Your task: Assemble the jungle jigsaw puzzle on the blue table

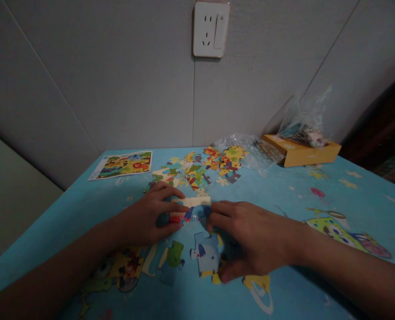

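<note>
Puzzle pieces | left fingers, right fingers: half-curled, touching; hold unclear | yellow box: bag atop

On table: picture card, far left; loose puzzle pieces, far centre; plastic wrapper, right of these; box, far right. Nearer: adjoining pieces between left hand and right hand, further pieces before them. Behind: wall, bearing socket

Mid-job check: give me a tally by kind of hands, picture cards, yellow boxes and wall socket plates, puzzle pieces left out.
Hands: 2, the left hand and right hand
Picture card: 1
Yellow box: 1
Wall socket plate: 1
Total: 5
</note>
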The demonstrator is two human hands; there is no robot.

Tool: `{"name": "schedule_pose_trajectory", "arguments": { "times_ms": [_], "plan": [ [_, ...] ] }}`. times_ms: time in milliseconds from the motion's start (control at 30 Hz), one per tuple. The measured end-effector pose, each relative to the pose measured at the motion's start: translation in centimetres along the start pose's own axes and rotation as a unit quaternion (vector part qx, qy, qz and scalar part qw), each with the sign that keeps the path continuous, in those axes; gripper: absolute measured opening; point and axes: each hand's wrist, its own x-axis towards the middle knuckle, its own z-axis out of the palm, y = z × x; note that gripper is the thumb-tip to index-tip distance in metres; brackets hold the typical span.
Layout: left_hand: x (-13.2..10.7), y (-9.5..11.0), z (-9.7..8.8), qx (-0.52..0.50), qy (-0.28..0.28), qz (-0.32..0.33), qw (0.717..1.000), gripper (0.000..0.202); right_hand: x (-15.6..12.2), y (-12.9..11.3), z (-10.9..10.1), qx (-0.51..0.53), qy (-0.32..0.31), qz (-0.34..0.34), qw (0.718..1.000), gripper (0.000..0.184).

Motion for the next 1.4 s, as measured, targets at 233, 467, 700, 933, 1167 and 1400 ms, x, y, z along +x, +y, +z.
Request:
{"name": "schedule_pose_trajectory", "arguments": {
  "times_ms": [233,467,700,933,1167,1400],
  "plan": [
    [0.1,-0.1,0.1,0.0,-0.002,-0.001,1.0,0.03,0.1,1.1,0.1,0.027,-0.005,0.033,0.999,0.058],
    [0.0,-0.1,0.1,0.0,0.008,0.008,1.0,0.028,0.4,1.5,0.4,0.063,0.005,0.037,0.997,0.058],
    [-0.1,-0.2,0.3,0.004,0.017,0.01,1.0,0.028,0.3,1.6,0.4,0.061,0.017,0.024,0.998,0.058],
    [0.0,-0.1,0.2,0.001,0.012,0.005,1.0,0.029,0.5,1.6,0.2,0.041,0.023,0.024,0.999,0.058],
    [0.1,0.1,0.0,-0.001,0.012,0.004,1.0,0.029,-1.3,1.1,-2.2,-0.047,-0.063,0.117,0.99,0.071],
    [0.2,0.3,0.0,-0.001,0.013,0.006,1.0,0.027,-2.1,0.1,-2.1,-0.064,-0.108,0.155,0.98,0.063]
  ]
}}
